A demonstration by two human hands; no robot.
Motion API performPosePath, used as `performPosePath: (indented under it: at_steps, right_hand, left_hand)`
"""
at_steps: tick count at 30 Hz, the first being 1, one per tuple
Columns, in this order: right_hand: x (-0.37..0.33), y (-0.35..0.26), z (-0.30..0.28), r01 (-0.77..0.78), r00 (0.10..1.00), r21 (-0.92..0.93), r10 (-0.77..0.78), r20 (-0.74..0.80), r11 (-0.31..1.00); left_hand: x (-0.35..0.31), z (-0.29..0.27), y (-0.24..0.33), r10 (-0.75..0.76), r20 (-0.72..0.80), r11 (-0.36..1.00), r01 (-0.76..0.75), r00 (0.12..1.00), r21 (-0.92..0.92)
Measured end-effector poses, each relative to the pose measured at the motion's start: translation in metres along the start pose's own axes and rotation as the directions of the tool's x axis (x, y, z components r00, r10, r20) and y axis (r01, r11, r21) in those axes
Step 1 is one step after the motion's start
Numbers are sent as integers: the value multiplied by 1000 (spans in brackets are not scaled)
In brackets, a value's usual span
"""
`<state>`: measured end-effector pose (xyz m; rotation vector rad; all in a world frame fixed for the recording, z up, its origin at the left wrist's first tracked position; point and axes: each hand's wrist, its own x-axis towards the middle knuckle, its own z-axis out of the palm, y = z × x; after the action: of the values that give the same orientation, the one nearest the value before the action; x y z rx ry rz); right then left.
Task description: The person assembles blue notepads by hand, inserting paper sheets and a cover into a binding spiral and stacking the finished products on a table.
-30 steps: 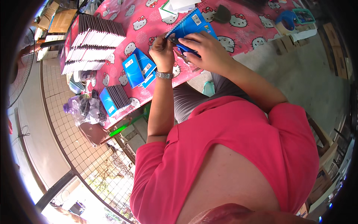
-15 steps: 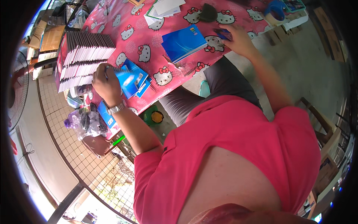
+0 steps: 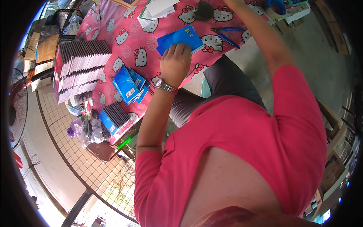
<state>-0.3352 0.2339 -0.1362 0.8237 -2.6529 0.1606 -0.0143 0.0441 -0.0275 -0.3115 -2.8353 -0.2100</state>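
Note:
My left hand (image 3: 176,64) is at the near edge of a small stack of blue notebooks (image 3: 184,37), its fingers bent together over the edge; the thumb is hidden. My right hand (image 3: 233,3) reaches to the top edge of the head view, where its fingers are cut off. Blue-handled pliers (image 3: 230,34) lie on the table between the stack and my right forearm, with handles spread. Left of my left wrist, a loose pile of blue spiral notebooks (image 3: 130,85) rests on the pink patterned tablecloth (image 3: 151,62).
A tall stack of dark-spined notebooks (image 3: 81,68) stands at the left. Blue spiral notebooks (image 3: 113,116) lie at the near left corner beside a clear plastic bag (image 3: 92,130). White sheets (image 3: 159,9), a dark rounded object (image 3: 204,10) and a blue tape roll (image 3: 276,6) are farther off.
My left hand has moved right from the loose notebook pile to the blue stack. My right hand has let go of the pliers and reached farther away. The view has shifted slightly.

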Motion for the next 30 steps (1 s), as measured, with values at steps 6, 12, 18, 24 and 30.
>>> performPosePath:
  at_steps: [6, 12, 18, 24, 30]
  right_hand:
    - [-1, 11, -26, 1, 992, 363, 45, -117, 932]
    - [-18, -45, -103, 298, 949, 697, -123, -291, 653]
    - [-82, -114, -140, 159, 956, 901, -292, -37, 405]
    - [-91, -122, -142, 248, 960, 872, -230, -161, 423]
    - [-98, -131, -152, 389, 921, 721, -257, -292, 573]
  left_hand:
    - [-1, -8, -14, 15, 59, 990, -6, 998, -141]
    - [9, -33, -26, 21, -82, 991, -32, 996, -132]
    - [17, -15, -36, -110, -182, 993, 99, 977, -66]
    - [22, -12, -28, -60, -234, 998, 54, 970, -34]
    - [13, -6, -25, -78, -289, 997, 80, 954, -5]
